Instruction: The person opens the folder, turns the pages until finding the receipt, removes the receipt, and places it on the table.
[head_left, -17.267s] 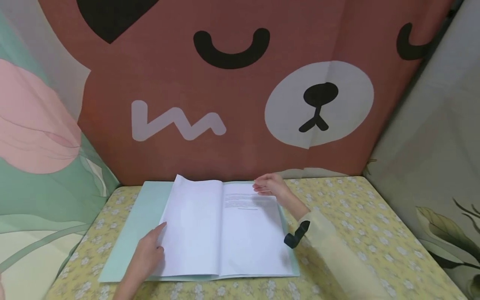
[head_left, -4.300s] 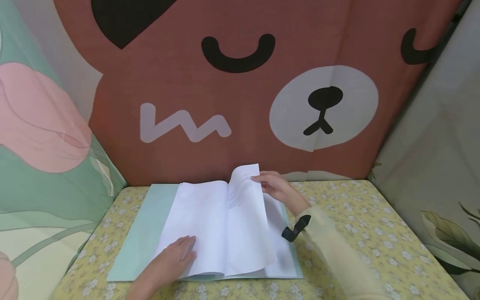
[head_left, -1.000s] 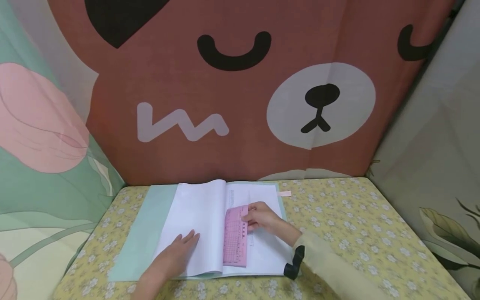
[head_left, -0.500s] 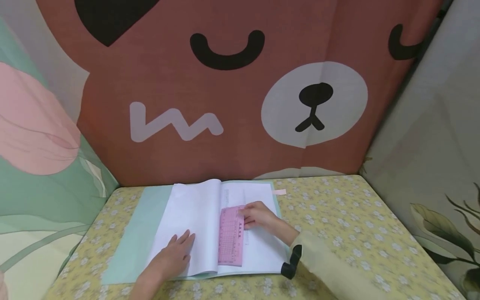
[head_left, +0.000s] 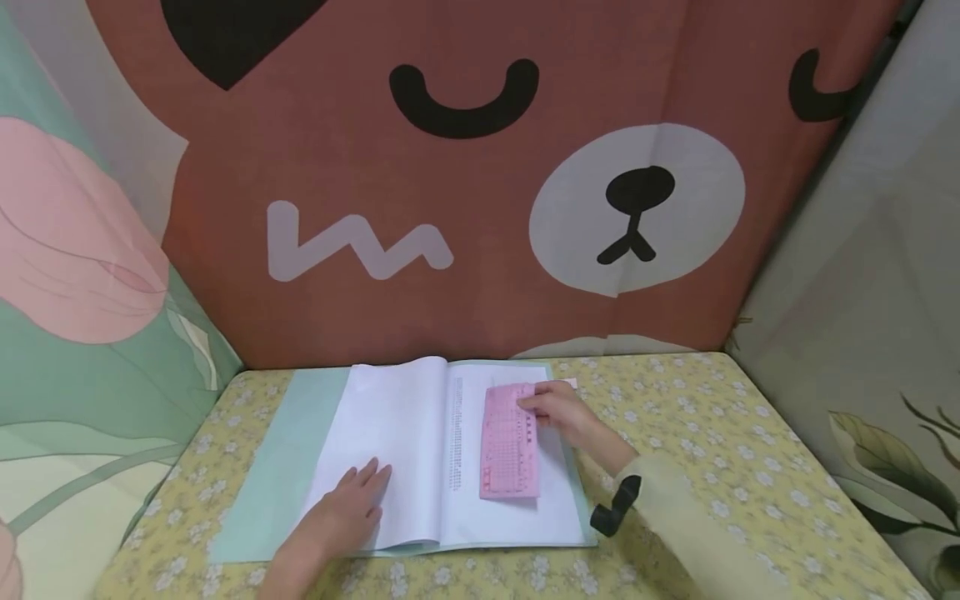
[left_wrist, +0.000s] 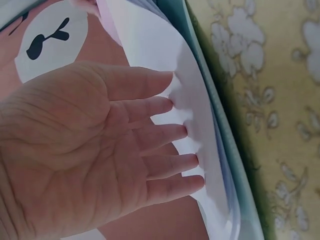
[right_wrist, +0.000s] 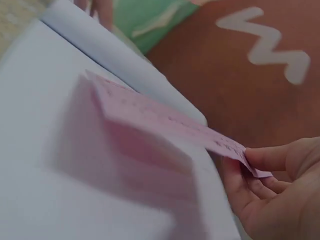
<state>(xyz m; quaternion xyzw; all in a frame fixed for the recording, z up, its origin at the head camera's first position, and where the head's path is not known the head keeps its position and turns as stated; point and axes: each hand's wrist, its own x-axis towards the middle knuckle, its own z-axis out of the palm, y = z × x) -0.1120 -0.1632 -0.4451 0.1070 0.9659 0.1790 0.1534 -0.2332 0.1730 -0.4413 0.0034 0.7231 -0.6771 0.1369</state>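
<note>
A pale green folder (head_left: 281,467) lies spread on the table, with white pages (head_left: 397,417) turned over to its left side. My left hand (head_left: 341,512) rests on those pages, its fingers straight, the fingertips touching the paper in the left wrist view. Between the thumb and fingers of my right hand (head_left: 566,412) is pinched the upper right corner of a pink printed slip (head_left: 506,446). In the right wrist view the slip (right_wrist: 150,112) is tilted over the right-hand page and casts a shadow on it. A column of small print (head_left: 457,433) runs beside the fold.
The table carries a yellow floral cloth (head_left: 697,450). A brown curtain with a bear's face (head_left: 480,192) hangs behind it, and other printed curtains stand at both sides. A small pale pink tab (head_left: 572,382) sticks out past the folder's right edge.
Earlier, my right hand turned a white page. In the last second it has lifted the pink slip from beside the fold to the right and away from me. My left hand has stayed put.
</note>
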